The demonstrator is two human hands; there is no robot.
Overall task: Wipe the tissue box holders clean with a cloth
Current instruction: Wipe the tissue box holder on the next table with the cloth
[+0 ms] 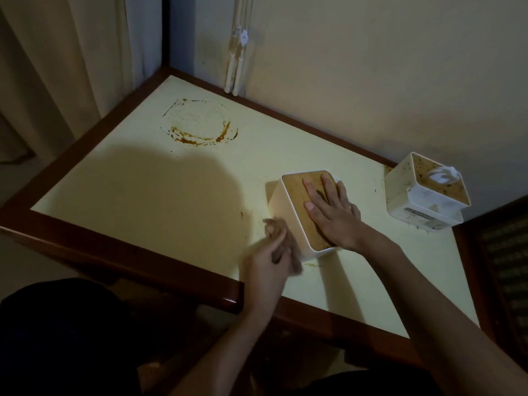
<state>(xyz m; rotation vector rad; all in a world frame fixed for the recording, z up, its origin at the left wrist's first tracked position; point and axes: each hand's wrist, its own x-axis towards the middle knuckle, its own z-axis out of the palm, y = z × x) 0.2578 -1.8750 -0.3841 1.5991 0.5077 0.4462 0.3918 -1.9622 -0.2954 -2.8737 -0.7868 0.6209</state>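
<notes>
A white tissue box holder with a wooden lid stands near the middle right of the table. My right hand lies flat on its lid with straight fingers. My left hand grips a brownish cloth against the holder's near left side; the hand and cloth are blurred. A second white tissue box holder, speckled with brown stains and with a tissue sticking out of its top, stands at the far right corner.
The pale yellow table has a dark wooden rim. A ring of brown stain marks its far left part. A wall runs behind, a curtain hangs at left, and dark furniture stands at the right edge.
</notes>
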